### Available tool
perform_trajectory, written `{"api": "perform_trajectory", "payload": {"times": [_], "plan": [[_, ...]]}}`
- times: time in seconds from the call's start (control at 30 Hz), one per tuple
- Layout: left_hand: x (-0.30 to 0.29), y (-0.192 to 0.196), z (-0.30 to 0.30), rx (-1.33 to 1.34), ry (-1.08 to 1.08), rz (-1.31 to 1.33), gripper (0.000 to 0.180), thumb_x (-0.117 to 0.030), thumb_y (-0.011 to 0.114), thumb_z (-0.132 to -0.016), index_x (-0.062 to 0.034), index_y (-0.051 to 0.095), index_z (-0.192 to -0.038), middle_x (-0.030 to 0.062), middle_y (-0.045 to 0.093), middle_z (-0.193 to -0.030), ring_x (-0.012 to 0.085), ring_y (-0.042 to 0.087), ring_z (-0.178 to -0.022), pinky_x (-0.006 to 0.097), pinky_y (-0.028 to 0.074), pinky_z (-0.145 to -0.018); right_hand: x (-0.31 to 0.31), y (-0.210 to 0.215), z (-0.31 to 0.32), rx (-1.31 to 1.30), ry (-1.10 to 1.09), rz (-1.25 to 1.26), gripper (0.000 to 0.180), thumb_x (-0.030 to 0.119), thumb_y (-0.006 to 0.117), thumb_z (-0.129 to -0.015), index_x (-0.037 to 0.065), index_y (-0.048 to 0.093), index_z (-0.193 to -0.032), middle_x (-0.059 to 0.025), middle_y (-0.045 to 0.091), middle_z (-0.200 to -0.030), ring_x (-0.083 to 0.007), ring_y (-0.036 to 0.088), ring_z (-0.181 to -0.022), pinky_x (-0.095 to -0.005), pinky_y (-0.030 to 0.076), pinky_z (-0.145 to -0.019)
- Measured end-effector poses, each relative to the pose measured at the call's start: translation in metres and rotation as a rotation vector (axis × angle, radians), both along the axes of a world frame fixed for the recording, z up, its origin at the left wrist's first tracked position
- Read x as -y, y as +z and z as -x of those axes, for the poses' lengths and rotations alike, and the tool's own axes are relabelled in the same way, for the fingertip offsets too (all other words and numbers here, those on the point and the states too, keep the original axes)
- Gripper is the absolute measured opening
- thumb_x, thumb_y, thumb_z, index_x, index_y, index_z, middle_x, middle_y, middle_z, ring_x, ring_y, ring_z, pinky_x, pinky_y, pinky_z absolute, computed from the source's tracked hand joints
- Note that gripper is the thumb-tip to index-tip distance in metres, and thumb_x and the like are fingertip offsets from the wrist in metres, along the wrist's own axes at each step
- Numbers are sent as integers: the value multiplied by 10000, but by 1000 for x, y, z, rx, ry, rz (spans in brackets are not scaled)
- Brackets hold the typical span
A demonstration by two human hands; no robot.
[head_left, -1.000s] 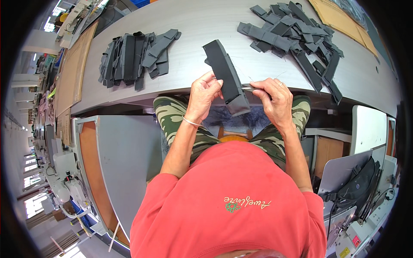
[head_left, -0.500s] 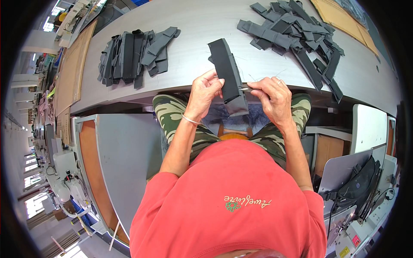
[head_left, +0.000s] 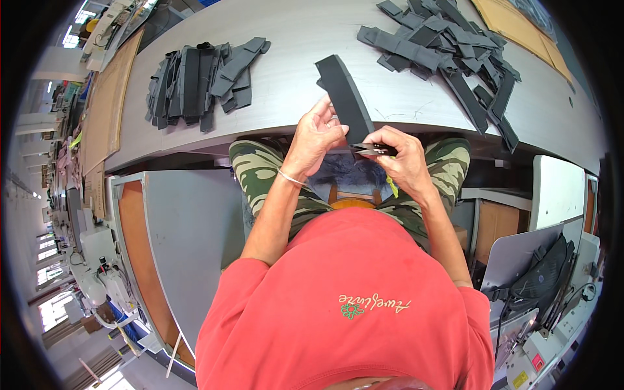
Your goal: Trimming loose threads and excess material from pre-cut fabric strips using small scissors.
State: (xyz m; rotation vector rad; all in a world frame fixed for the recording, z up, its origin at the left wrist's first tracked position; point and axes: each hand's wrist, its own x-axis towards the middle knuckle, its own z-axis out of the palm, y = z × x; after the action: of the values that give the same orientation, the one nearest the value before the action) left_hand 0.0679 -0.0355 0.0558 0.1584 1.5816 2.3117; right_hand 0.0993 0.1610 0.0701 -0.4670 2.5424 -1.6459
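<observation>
A dark grey fabric strip [head_left: 344, 97] stands tilted over the table's front edge, pinched by my left hand [head_left: 316, 136] near its lower left side. My right hand [head_left: 404, 159] is closed around small black thread snips [head_left: 377, 149], their blades pointing left at the strip's lower end. A yellow-green cord [head_left: 392, 186] hangs below my right hand. Whether the blades touch the fabric, I cannot tell.
On the light table [head_left: 305, 39] lie a row of grey strips [head_left: 195, 84] at the left and a loose heap of strips [head_left: 448, 49] at the right. Thread bits lie near the front edge. A grey cabinet panel [head_left: 188, 227] stands at my left, a black bag [head_left: 543, 276] at my right.
The snips have moved down and left to the strip's lower end, and their blades and cord now show. The strip's lighter lower flap is out of sight.
</observation>
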Motion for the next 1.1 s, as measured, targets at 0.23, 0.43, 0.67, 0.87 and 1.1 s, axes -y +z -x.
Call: {"api": "perform_trajectory", "payload": {"times": [0.23,0.43,0.67,0.87,1.1], "plan": [[-7,-3,-2,230,194,-182,569,-138,653,-888,-29,390,-1381,71,540,-1192,112,566,-956,263,484,-768,7,-6,-1,134,-169,451,78,-13,668,-807,-8,656,-884,20,618,-766,-43,520,-686,-210,424,-632],[-9,-13,-8,88,-45,-48,449,-382,634,-910,-87,567,-1242,-9,561,-1101,54,495,-910,224,423,-748,5,-15,15,219,-164,444,112,77,696,-840,4,678,-924,50,618,-728,-9,497,-674,-187,399,-598],[-8,-17,-4,236,64,24,226,-142,718,-846,-65,689,-1056,-42,537,-974,47,460,-850,191,404,-723,4,-11,10,250,-63,407,81,6,663,-822,-24,670,-896,14,642,-769,-42,548,-728,-196,442,-661],[-13,-22,-1,-148,352,190,273,35,728,-747,-22,704,-1013,-30,512,-896,58,453,-800,195,399,-716,-1,-14,-4,106,82,176,209,-96,602,-689,-35,664,-879,-47,646,-780,-101,580,-726,-235,454,-672],[-12,-13,-5,-9,320,196,240,11,698,-783,-11,697,-1022,-43,496,-849,41,447,-739,191,396,-652,-9,-8,-4,78,113,31,278,-115,577,-640,-24,673,-884,-44,577,-732,-117,550,-676,-247,444,-647]]}}
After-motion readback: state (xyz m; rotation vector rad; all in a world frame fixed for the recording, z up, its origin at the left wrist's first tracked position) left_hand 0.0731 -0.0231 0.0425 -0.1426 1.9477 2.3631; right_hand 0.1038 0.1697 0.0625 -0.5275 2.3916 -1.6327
